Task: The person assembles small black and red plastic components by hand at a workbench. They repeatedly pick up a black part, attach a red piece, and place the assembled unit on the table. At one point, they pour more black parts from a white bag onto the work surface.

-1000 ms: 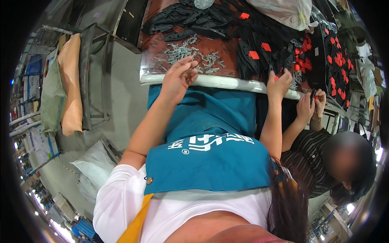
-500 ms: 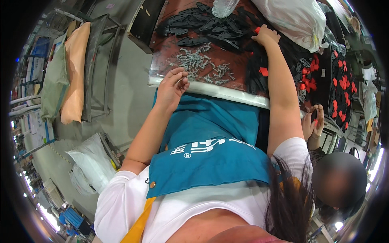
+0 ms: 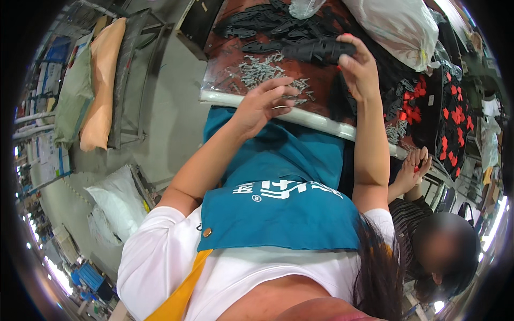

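My right hand is closed on one end of a long black plastic part, held level above the table; a bit of red shows at the fingertips. The part is smeared by motion. My left hand hangs over the table's near edge with fingers stretched and thumb apart, and no held thing can be made out. Just beyond it lies a loose pile of small silvery screw-like pieces. Farther back is a heap of similar black plastic parts.
White padding runs along the near edge of the reddish table. A white sack stands at the back right. Red pieces lie among black parts farther right, where a co-worker's hands are. A dark box sits at the left.
My right hand has come back toward me from the far right, bringing a black plastic part off the heap. My left hand has moved right and its fingers have straightened.
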The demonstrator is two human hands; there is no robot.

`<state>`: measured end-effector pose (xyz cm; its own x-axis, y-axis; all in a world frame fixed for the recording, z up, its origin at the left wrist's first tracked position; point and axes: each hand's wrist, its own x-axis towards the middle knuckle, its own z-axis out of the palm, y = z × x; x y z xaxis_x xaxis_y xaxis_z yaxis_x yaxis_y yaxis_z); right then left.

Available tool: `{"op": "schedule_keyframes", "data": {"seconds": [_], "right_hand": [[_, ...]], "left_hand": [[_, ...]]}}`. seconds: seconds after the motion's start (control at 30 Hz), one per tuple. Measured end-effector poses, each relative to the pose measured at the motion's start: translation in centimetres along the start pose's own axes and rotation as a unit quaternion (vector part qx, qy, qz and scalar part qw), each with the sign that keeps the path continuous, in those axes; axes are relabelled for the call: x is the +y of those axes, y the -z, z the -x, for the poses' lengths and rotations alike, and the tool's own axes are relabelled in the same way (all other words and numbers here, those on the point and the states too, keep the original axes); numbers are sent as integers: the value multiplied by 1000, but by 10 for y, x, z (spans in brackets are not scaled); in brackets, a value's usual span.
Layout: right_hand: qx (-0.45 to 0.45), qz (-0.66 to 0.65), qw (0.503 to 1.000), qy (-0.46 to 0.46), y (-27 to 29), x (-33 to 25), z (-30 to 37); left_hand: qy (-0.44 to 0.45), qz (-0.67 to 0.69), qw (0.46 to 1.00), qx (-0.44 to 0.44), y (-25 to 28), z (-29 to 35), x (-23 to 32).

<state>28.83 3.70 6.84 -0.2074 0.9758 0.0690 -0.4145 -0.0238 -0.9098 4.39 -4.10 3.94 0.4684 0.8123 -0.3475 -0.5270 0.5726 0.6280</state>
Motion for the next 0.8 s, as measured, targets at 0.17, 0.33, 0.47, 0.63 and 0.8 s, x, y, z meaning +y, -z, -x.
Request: {"op": "schedule_keyframes", "data": {"seconds": [0.17,0.33,0.47,0.63,0.8], "right_hand": [[-47,-65,996,-34,-26,19,38],[-66,-60,994,-63,-37,25,42],[-85,-22,990,-111,-43,22,42],[-69,168,978,-98,-56,51,48],[129,620,762,134,-17,72,19]], "left_hand": [[-51,29,998,-34,-6,8,6],[-49,34,996,67,15,13,3],[7,-1,997,80,26,18,-1],[-15,-206,979,3,20,18,-14],[-61,-77,977,188,47,3,-12]]}}
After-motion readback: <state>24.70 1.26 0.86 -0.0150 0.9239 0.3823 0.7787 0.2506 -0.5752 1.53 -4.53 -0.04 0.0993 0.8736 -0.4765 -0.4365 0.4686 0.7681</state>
